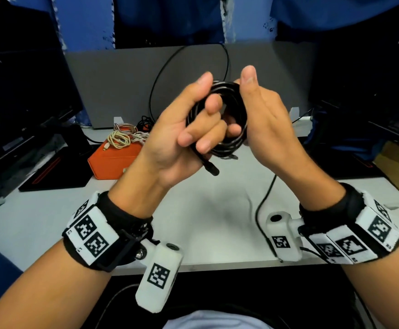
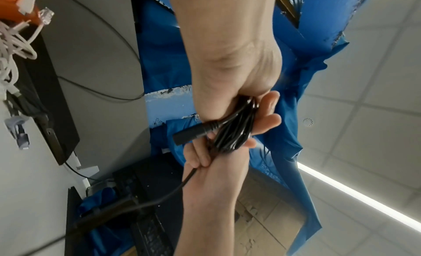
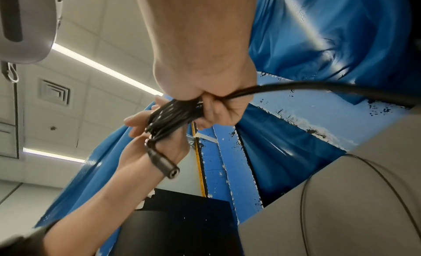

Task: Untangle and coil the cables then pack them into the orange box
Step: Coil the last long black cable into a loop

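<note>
In the head view both hands hold a black cable coil (image 1: pixel 220 119) up above the white desk (image 1: pixel 205 222). My left hand (image 1: pixel 203 110) grips the coil's left side, fingers curled through its middle. My right hand (image 1: pixel 241 103) pinches the right side, thumb up. A black plug (image 1: pixel 211 169) hangs below the left palm. One loose stretch (image 1: pixel 263 200) drops to the desk; another loops up behind. The left wrist view has the coil (image 2: pixel 234 132) and plug (image 2: pixel 189 134) between both hands. The right wrist view has the coil (image 3: pixel 173 116). The orange box (image 1: pixel 113 160) sits back left.
Coiled white and beige cables (image 1: pixel 122 136) lie on the orange box. A grey partition (image 1: pixel 122 79) stands behind the desk. Dark monitors flank it at left (image 1: pixel 15 103) and right (image 1: pixel 371 91). A flat black device (image 1: pixel 51 172) lies left of the box.
</note>
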`<state>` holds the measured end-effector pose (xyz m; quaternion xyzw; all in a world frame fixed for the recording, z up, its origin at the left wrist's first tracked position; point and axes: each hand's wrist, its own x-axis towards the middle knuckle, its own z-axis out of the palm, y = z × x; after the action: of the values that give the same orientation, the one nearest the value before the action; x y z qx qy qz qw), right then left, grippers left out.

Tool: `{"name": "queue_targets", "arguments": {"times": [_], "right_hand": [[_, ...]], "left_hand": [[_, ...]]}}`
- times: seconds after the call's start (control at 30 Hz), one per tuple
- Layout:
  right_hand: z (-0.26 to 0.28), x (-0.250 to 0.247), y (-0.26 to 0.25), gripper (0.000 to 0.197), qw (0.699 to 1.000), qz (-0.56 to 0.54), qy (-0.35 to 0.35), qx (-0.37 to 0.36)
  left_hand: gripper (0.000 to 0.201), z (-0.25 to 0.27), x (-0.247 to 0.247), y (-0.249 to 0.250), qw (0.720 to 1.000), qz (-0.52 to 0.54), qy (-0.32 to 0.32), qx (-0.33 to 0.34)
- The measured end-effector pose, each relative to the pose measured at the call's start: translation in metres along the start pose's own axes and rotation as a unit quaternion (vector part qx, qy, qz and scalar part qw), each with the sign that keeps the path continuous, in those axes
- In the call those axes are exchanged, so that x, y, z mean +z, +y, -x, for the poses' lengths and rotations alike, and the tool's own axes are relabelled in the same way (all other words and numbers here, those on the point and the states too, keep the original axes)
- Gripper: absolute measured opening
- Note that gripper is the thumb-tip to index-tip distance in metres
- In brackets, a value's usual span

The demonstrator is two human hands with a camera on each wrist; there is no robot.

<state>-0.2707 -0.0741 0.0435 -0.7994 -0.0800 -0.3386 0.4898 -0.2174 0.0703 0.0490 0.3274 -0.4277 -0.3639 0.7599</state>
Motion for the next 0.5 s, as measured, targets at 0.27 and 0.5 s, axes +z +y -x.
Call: {"name": "queue_targets", "arguments": {"times": [0.27, 0.5], "right_hand": [[0.008, 0.017, 0.015, 0.035, 0.957, 0.196, -0.211, 0.005], [0.020, 0.030, 0.006, 0.021, 0.919, 0.250, -0.300, -0.049]], "left_hand": [[0.047, -0.005, -0.013, 0.022, 0.934, -0.131, 0.239, 0.229], [0.046, -0.005, -0.038, 0.009, 0.670, -0.646, 0.321, 0.178]]}}
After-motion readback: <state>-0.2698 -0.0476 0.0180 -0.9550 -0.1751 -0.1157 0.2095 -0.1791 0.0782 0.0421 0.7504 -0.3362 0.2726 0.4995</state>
